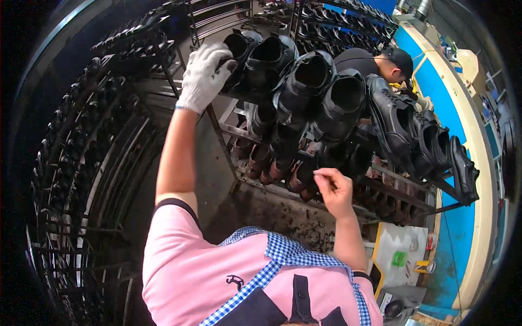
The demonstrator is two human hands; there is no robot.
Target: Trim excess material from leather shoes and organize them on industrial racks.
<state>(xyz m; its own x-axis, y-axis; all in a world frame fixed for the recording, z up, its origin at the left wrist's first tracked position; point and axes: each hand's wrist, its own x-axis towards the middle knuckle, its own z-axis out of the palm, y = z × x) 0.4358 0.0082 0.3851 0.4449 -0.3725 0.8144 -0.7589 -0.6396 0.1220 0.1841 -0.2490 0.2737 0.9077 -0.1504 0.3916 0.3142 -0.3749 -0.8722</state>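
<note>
My left hand (205,76), in a white knit glove, reaches up to the left end of the rack's top row. Its fingers curl over a black shoe (237,45) there, partly hiding it. More black shoes stand beside it, openings facing me: one next to it (267,54), a larger one (310,76) and another (346,100). Bare and lower, my right hand (335,190) hovers in front of the lower shelves. Its thumb and fingers are drawn together, with nothing visible between them.
Brown shoes (258,162) fill the metal rack's (408,179) lower shelf. A person in a black cap (398,61) bends behind it. Another shoe-laden rack (70,141) stands at left. A blue-sided bench (454,98) runs along the right; a light board (399,247) lies lower right.
</note>
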